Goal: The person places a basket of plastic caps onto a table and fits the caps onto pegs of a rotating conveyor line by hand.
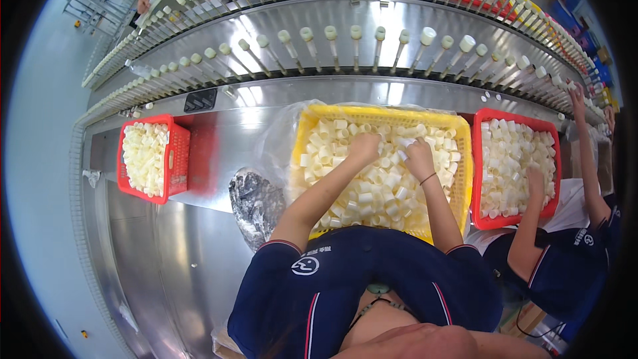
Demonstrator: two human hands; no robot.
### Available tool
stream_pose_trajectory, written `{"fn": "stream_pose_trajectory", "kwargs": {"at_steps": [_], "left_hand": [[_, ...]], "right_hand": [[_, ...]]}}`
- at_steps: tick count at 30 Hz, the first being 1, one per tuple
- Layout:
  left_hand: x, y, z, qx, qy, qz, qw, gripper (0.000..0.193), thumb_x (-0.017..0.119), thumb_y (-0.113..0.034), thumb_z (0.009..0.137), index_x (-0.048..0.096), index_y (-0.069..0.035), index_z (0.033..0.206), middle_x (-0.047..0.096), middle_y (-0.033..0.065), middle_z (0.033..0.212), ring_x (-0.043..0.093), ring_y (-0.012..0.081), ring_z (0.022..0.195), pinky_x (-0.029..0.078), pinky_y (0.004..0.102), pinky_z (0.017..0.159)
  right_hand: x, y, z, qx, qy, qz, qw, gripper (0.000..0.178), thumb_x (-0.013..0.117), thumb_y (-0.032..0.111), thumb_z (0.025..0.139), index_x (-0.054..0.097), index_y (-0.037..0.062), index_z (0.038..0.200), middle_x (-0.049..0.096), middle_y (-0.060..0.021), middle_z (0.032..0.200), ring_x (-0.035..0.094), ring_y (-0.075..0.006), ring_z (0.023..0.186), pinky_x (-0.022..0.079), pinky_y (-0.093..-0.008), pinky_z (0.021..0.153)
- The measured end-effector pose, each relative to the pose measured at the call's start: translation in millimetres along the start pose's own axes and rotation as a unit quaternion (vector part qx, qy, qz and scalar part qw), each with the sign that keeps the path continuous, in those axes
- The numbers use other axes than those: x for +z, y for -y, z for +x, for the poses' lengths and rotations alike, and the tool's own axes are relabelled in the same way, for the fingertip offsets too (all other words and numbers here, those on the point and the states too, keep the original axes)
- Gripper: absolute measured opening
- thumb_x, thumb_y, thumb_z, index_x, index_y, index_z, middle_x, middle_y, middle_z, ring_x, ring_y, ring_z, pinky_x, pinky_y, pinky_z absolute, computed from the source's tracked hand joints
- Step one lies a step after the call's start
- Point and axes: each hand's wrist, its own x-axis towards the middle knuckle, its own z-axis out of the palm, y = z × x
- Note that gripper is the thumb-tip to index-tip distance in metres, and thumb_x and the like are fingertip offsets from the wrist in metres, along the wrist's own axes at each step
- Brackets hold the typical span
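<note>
In front of me stands a yellow plastic basket (465, 179), heaped with small white cylindrical caps (372, 193). Both my hands are over the far half of the heap. My left hand (365, 149) has its fingers curled closed; what lies in them, if anything, is hidden. Close beside it, my right hand (419, 158) pinches a white cap (403, 154) between thumb and fingers. More caps lie loose below and around both hands.
Beyond the basket run two curved rows of upright pegs (332, 46), many topped with caps. A red basket (178, 159) of caps stands left, another red basket (557, 179) right, where a co-worker's hand (535, 183) reaches in. A crumpled dark bag (256, 206) lies left of my basket.
</note>
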Motion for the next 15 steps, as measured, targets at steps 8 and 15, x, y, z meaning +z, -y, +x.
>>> {"fn": "stream_pose_trajectory", "kwargs": {"at_steps": [8, 15], "left_hand": [[-96, 21, 7, 0.081, -0.494, -0.127, 0.857, 0.020, 0.067, -0.013, 0.066, 0.061, -0.008, 0.085, 0.061, 0.0110, 0.085, 0.057, 0.0278, 0.080, 0.045, 0.0344, 0.070], [-216, 55, 55, 0.096, -0.643, -0.032, 0.759, 0.015, 0.070, -0.019, 0.064, 0.065, -0.011, 0.076, 0.062, 0.0054, 0.075, 0.057, 0.0249, 0.070, 0.044, 0.0326, 0.062]], "right_hand": [[-18, -12, 2, -0.035, 0.098, 0.095, 0.990, 0.040, 0.060, 0.007, 0.069, 0.054, 0.0053, 0.109, 0.057, -0.0180, 0.096, 0.053, -0.0319, 0.090, 0.043, -0.0385, 0.079], [-27, -6, -12, 0.026, 0.059, 0.237, 0.969, 0.041, 0.058, 0.003, 0.071, 0.052, 0.0045, 0.111, 0.054, -0.0188, 0.104, 0.051, -0.0302, 0.097, 0.042, -0.0356, 0.082]]}}
